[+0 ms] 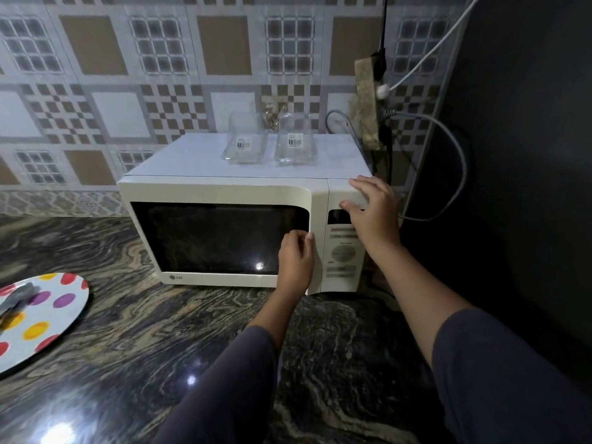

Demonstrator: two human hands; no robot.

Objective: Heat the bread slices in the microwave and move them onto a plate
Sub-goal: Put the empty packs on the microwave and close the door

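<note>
A cream microwave (221, 192) stands on the dark marbled counter, its door closed and its window dark. My left hand (296, 259) grips the right edge of the door, fingers curled around it. My right hand (371, 208) rests spread on the top right corner of the microwave, above the control panel (342, 254). A white plate with coloured dots (51, 312) lies at the left edge of the counter, with a grey blurred thing on it. No bread is visible; the inside of the microwave cannot be seen.
Two clear plastic containers (245, 144) (296, 142) sit on top of the microwave. A power strip with plugged cables (368, 104) hangs on the tiled wall behind its right side. A dark appliance wall (512, 155) rises to the right.
</note>
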